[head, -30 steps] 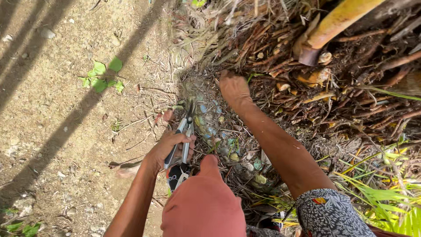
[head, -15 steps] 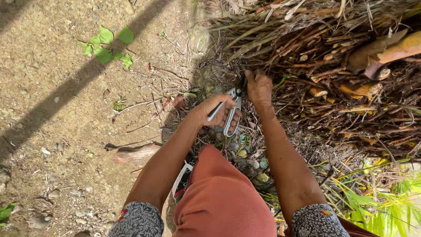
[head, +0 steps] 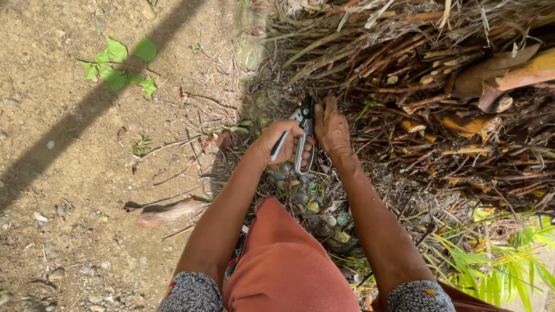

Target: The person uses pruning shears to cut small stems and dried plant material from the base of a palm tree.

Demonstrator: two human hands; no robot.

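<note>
from the head view, the left hand (head: 284,144) is wrapped tight around the grey metal-handled pruning shears (head: 300,136), long axis pointing up into the dry brown palm stalks (head: 370,63); the right hand (head: 332,128), just beside, presses fingers loosely curled on the stalks, gripping nothing visible.

Grey-handled pruning shears (head: 300,136), tips in dry stalks (head: 370,63)

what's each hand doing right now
Left hand: closed around the handles of the pruning shears.
Right hand: pressed flat into the dry stems, holding nothing that can be seen.
</note>
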